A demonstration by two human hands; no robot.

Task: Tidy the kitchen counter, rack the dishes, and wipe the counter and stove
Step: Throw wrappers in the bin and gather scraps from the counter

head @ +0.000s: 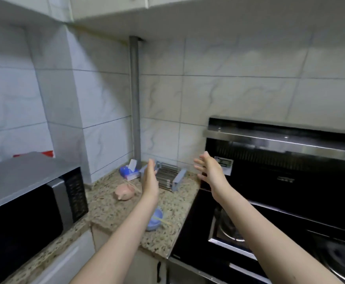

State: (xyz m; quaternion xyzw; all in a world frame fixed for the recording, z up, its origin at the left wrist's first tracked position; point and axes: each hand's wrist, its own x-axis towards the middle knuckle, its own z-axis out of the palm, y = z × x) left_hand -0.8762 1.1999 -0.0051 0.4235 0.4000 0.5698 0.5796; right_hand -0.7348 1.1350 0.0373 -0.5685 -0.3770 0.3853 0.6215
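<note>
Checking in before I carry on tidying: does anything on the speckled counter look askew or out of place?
Yes. The pink ceramic bowl lies tipped on the speckled stone counter, chopsticks beside it. The blue plastic bowl sits near the counter's front edge with chopsticks across it. The grey metal dish rack holds no dishes. No spill visible.

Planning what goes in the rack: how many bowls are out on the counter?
2. A pink bowl sits mid-counter near the tissue box; a blue bowl sits nearer the counter's front edge, partly behind the left forearm. Anything else under the arms is hidden.

Speckled counter [110, 210] carries rack [168, 178], tissues [129, 172], two bowls (pink [124, 193], blue [155, 220]).
</note>
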